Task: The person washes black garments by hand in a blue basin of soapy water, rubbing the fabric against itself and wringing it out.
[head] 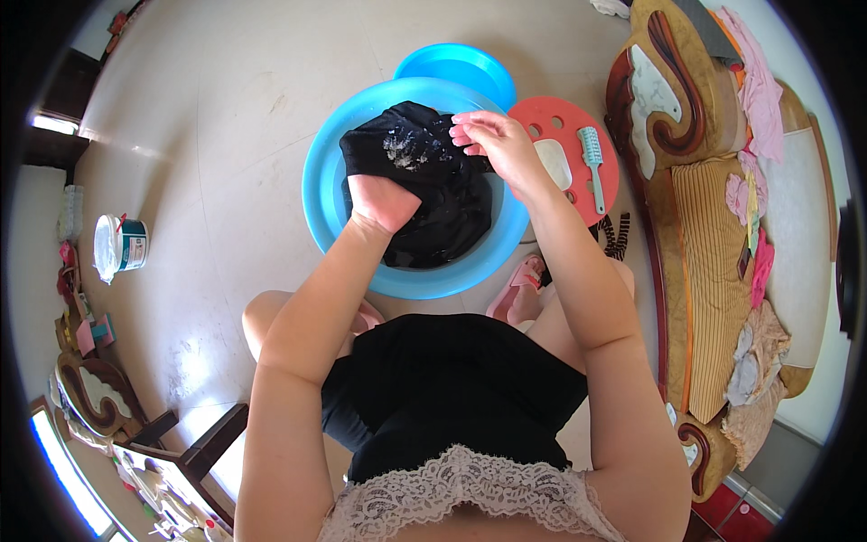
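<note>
Black wet cloth [447, 203] fills much of a large light-blue plastic basin [325, 223] on the floor. My left hand [383, 203] is at the basin's left side, its fingers hidden beneath a raised fold of the cloth; whether they grip it is hidden. White, powdery or foamy residue [410, 150] lies on top of that fold. My right hand [498, 142] is over the right rim, fingers slightly bent and apart, with nothing seen in it. To its right, a scrub brush [592, 162] and a whitish soap bar or dish [554, 162] rest on a round red stool top [542, 112].
A smaller blue basin [460, 64] stands behind the large one. A white bucket [123, 244] is on the tiled floor at left. Along the right runs a carved wooden sofa [701, 271] with clothes on it. My slippered feet are near the basin's front edge.
</note>
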A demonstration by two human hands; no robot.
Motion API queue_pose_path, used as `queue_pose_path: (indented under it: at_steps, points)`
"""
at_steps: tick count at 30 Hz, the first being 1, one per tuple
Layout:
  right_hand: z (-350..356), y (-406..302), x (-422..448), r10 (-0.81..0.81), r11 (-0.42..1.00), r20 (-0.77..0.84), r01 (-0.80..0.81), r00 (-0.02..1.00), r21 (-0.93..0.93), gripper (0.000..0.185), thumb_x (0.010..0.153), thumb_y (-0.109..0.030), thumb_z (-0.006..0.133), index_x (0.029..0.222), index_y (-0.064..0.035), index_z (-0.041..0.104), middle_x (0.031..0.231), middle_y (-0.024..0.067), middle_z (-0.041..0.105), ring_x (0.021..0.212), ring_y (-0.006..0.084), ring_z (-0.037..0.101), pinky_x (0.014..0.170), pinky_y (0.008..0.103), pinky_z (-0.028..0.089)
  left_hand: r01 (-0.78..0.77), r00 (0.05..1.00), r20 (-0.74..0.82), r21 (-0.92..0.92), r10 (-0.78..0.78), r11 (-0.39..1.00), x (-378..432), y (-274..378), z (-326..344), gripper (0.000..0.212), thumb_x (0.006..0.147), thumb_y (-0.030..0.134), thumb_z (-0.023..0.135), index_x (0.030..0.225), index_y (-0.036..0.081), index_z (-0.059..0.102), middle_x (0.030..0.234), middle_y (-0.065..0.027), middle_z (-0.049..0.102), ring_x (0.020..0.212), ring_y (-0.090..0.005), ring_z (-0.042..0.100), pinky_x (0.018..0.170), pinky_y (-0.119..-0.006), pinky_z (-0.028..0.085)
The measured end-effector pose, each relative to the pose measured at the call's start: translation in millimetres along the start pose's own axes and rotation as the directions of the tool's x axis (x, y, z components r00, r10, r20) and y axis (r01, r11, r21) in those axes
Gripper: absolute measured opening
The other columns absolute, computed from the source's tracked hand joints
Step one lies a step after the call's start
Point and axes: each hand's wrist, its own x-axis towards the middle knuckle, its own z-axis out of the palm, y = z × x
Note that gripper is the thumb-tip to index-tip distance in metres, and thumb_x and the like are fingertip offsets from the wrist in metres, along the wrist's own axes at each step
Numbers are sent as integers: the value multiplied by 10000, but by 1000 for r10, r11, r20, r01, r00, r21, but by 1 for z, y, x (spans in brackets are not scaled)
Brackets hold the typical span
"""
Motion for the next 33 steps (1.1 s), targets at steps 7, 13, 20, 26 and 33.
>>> queue_pose_path:
  at_steps: [7,13,20,26,33]
  points:
    - [9,16,5,-104,993,-13,105,994,56,227,947,-123,535,1092,31,617,994,105,664,912,151,639,800,288,519,128,982,158,-163,-103,978,-5,-8,14,459,951,419,370,1214,87,546,1245,-79,567,1151,-248,520,1012,-392,400]
    - [31,20,-14,-685,501,151,612,712,-612,241,862,-42,593,1101,-37,627,1151,113,621,1109,283,576,918,377,481,31,998,64,-85,-26,996,-3,-4,18,519,948,450,358,1261,74,530,1284,-88,554,1195,-252,501,1042,-384,373]
    - [25,33,-16,-677,293,275,593,682,-750,330,911,-191,581,1181,0,591,1220,144,595,1192,315,523,1014,450,407,-65,983,170,-68,76,996,7,21,9,453,938,341,357,1177,2,542,1212,-149,565,1155,-302,514,1055,-417,366]
    - [21,25,-12,-270,960,-125,256,955,-113,394,971,-289,534,1269,-32,523,1209,78,610,1079,198,583,896,338,477,-70,991,111,9,69,998,1,15,22,434,944,350,350,1160,29,546,1220,-129,557,1175,-301,495,1061,-443,358]
    - [33,28,-9,264,723,163,-307,951,619,423,983,-428,462,1252,-108,521,1187,71,597,1074,187,567,913,376,445,-179,975,198,426,102,887,-4,-4,27,391,956,272,420,1278,60,483,1277,-62,543,1184,-214,497,1036,-351,371]
